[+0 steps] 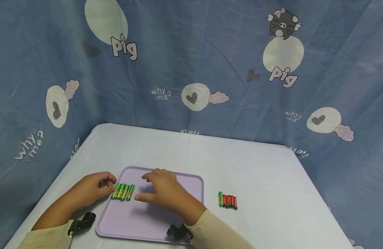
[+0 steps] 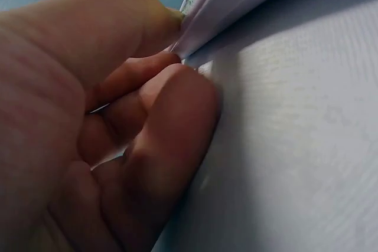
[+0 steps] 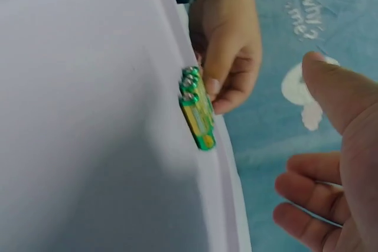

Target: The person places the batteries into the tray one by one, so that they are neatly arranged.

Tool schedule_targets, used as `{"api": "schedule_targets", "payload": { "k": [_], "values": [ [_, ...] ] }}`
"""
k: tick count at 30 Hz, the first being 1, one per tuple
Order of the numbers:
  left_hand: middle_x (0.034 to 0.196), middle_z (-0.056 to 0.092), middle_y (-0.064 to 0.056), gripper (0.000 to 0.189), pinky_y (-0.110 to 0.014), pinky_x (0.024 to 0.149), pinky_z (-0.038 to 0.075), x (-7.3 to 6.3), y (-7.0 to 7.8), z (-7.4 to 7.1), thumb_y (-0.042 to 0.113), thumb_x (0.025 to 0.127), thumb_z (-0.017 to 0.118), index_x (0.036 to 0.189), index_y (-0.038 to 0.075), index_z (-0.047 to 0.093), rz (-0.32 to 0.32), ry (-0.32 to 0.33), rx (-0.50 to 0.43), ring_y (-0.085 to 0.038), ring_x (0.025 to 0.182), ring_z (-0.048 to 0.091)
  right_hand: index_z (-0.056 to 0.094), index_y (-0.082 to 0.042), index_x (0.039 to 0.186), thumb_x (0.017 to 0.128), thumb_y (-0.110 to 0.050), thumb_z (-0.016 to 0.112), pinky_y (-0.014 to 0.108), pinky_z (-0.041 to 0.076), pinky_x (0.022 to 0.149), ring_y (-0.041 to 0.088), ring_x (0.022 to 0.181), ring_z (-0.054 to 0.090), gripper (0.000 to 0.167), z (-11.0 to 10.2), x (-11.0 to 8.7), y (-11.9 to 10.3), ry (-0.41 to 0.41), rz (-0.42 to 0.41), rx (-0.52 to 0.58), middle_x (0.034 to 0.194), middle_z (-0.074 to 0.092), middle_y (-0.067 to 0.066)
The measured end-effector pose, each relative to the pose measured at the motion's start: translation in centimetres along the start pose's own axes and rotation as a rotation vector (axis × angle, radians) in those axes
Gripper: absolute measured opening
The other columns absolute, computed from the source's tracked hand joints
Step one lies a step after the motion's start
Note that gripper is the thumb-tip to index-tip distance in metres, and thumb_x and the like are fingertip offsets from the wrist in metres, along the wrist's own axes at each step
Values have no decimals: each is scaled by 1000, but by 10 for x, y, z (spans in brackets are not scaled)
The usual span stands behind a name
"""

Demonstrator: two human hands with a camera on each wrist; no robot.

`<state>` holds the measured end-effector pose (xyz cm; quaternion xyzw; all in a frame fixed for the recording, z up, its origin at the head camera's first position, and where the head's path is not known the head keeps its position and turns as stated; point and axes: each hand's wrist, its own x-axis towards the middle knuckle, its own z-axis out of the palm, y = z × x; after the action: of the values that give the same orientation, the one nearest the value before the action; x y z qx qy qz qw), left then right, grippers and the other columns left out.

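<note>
A lilac tray [image 1: 151,231] lies on the table with a row of several green batteries [image 1: 123,192] by its left edge. My left hand [image 1: 93,188] is at that edge beside the batteries. In the left wrist view its thumb [image 2: 142,19] meets the tray rim [image 2: 230,4] while the curled fingers [image 2: 177,110] sit at the underside, pinching the edge. Above the middle of the tray my right hand [image 1: 166,192] hovers with thumb and fingers spread, holding nothing. The right wrist view shows the green batteries [image 3: 198,113] lying side by side near the rim.
To the right of the tray, a green battery [image 1: 220,199] stands in line with several red batteries [image 1: 230,201] on the white table [image 1: 272,180]. A blue printed curtain [image 1: 191,62] hangs behind the table and along its left side.
</note>
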<state>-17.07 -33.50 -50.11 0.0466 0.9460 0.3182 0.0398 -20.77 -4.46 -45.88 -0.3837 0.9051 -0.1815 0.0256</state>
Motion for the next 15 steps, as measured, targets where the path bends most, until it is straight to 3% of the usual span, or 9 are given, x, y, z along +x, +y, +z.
{"api": "schedule_targets", "payload": {
  "k": [6, 15],
  "values": [
    [105, 69, 2, 35, -26, 69, 46, 0, 1, 0, 22, 92, 78, 123, 9, 69, 6, 15, -55, -7, 79, 55, 65, -19, 138, 95, -57, 71, 46, 38, 114, 11, 125, 57, 57, -18, -30, 26, 55, 19, 205, 123, 68, -6],
    [106, 66, -5, 39, -26, 70, 57, 0, -3, 1, 18, 95, 75, 129, 1, 64, -30, -44, -211, -9, 84, 61, 69, -16, 131, 93, -40, 78, 47, 50, 103, 16, 118, 62, 45, -40, -76, 92, 216, 132, 296, 117, 69, -5]
  ]
}}
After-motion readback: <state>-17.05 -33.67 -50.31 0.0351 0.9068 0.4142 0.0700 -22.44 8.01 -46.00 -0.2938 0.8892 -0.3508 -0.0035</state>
